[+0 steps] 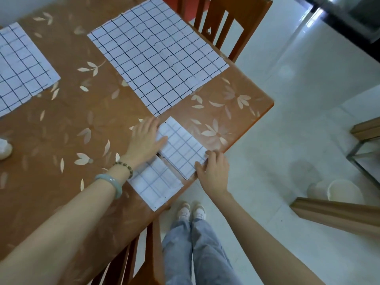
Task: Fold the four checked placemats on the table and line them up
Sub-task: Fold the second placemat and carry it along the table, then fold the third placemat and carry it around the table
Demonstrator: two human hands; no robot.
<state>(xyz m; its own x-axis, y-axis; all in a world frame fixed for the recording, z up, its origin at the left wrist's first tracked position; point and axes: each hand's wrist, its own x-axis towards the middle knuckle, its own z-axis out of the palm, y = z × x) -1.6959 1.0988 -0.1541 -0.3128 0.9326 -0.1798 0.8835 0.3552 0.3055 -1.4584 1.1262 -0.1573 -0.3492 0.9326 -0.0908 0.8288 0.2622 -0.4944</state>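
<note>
The second folded placemat [183,149] is being squared up near the right-hand corner of the table [61,130]. It is lying just beside the first folded placemat [156,182], which is sitting at the near edge, with a narrow gap between the two. The far-left side of the second mat is being pressed flat by the left hand [146,138], with fingers straight and close together and the thumb spread onto the cloth. Its near-right corner, at the table's edge, is being met by the right hand [213,171], with fingers bent over it. Whether that corner is being pinched or only nudged cannot be told. Two of the four mats are thus being judged as folded. The large open placemat [158,56] is lying flat just beyond the hands, and the left-hand open placemat [20,64] is lying well apart. The nearer open one is probably to be taken next, which is calling for both hands to be freed and its opposite edges to be brought together squarely.
</note>
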